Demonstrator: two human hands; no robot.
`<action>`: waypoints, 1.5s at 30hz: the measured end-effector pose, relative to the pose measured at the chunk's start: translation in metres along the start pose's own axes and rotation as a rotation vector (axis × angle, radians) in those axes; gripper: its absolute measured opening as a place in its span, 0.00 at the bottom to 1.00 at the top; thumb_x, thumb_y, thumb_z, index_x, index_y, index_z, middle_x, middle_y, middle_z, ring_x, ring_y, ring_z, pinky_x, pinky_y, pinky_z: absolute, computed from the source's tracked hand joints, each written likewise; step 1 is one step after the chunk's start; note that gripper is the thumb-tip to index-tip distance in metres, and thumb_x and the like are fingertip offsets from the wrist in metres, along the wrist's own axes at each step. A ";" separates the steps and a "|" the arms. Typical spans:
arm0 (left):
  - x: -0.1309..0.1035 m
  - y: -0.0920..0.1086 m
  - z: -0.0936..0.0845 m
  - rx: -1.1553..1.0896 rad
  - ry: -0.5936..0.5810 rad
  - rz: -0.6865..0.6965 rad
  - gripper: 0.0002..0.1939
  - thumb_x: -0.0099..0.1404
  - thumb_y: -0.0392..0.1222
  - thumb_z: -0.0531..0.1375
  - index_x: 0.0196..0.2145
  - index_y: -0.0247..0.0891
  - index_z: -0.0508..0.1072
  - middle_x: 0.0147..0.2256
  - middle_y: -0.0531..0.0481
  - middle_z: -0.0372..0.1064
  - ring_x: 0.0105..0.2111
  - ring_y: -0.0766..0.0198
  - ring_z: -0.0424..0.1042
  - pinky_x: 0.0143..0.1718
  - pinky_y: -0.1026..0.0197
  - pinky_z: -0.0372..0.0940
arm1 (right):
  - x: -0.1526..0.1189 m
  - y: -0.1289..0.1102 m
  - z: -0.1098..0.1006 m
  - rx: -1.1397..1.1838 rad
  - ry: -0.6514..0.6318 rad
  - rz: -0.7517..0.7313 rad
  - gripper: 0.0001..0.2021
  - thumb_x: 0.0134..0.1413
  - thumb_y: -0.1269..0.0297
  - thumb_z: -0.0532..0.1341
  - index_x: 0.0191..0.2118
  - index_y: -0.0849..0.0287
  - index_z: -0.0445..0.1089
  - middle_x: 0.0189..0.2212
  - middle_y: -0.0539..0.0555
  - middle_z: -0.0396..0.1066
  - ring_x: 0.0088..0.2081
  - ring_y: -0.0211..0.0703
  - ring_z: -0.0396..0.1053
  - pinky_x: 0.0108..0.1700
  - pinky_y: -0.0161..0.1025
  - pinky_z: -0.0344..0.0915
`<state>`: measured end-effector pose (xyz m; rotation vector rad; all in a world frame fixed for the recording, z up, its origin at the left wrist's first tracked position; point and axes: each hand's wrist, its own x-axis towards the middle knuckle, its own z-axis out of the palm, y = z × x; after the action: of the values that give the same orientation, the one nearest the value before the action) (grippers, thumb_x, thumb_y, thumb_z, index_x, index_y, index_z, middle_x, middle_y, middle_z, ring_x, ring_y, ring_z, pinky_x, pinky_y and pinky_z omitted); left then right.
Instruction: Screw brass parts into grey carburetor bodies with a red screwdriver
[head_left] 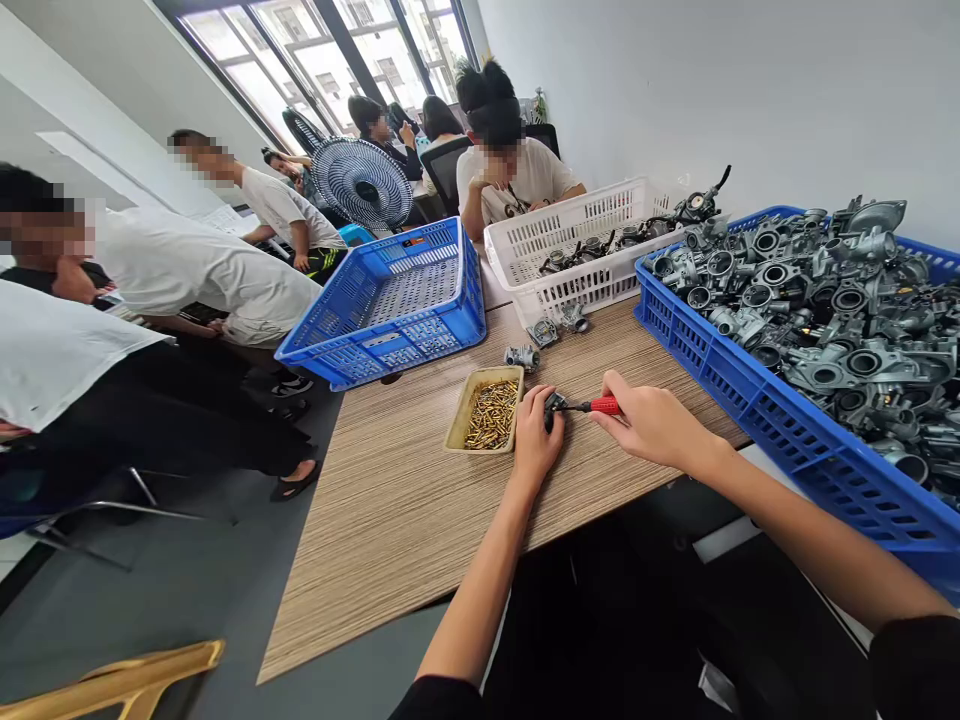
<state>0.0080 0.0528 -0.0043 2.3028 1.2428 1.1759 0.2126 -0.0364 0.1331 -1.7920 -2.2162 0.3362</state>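
My left hand (537,436) is closed around a small grey metal carburetor (553,404) on the table, with most of the part covered by my fingers. In my right hand (651,420) is a screwdriver (604,405) with a red handle, held level. Its dark shaft points left and its tip meets the carburetor, though the exact contact spot is too small to make out. Just left of my left hand sits a shallow tray (454,428) full of small brass jets (491,414). Loose carburetors (522,357) lie behind that tray.
A blue crate (675,322) heaped with carburetors stands at the right. Behind the table's middle is a white crate (555,300) with several darker carburetors. Another blue crate (427,338) stands at the back left of the wooden table (375,540). Several people and a fan (364,185) are beyond.
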 end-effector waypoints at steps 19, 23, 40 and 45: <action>0.001 0.000 0.000 0.001 -0.004 -0.009 0.21 0.69 0.34 0.57 0.58 0.41 0.68 0.57 0.40 0.69 0.61 0.50 0.68 0.64 0.45 0.64 | 0.000 0.000 0.002 0.030 0.002 0.003 0.10 0.73 0.57 0.58 0.50 0.57 0.61 0.32 0.54 0.79 0.35 0.51 0.78 0.32 0.38 0.50; 0.002 0.000 0.000 0.010 0.003 -0.011 0.20 0.68 0.34 0.57 0.58 0.41 0.68 0.57 0.39 0.69 0.61 0.49 0.67 0.64 0.44 0.64 | 0.000 0.000 0.002 0.031 0.002 -0.003 0.10 0.74 0.57 0.57 0.50 0.57 0.60 0.33 0.54 0.79 0.35 0.51 0.78 0.32 0.38 0.50; 0.001 -0.001 0.001 0.015 -0.004 -0.030 0.21 0.69 0.35 0.57 0.58 0.41 0.68 0.58 0.39 0.68 0.62 0.49 0.67 0.65 0.44 0.63 | -0.001 0.002 0.002 0.042 0.009 -0.020 0.09 0.74 0.57 0.57 0.50 0.56 0.60 0.33 0.53 0.78 0.35 0.51 0.78 0.33 0.38 0.52; 0.001 0.000 0.000 0.014 -0.005 -0.033 0.21 0.69 0.35 0.57 0.59 0.41 0.68 0.58 0.39 0.68 0.62 0.49 0.67 0.65 0.43 0.63 | -0.002 0.008 -0.003 0.059 0.006 -0.068 0.11 0.72 0.61 0.58 0.53 0.56 0.58 0.37 0.54 0.79 0.36 0.51 0.78 0.33 0.38 0.52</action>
<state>0.0085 0.0539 -0.0039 2.2850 1.2856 1.1535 0.2212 -0.0364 0.1331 -1.6815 -2.2330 0.3781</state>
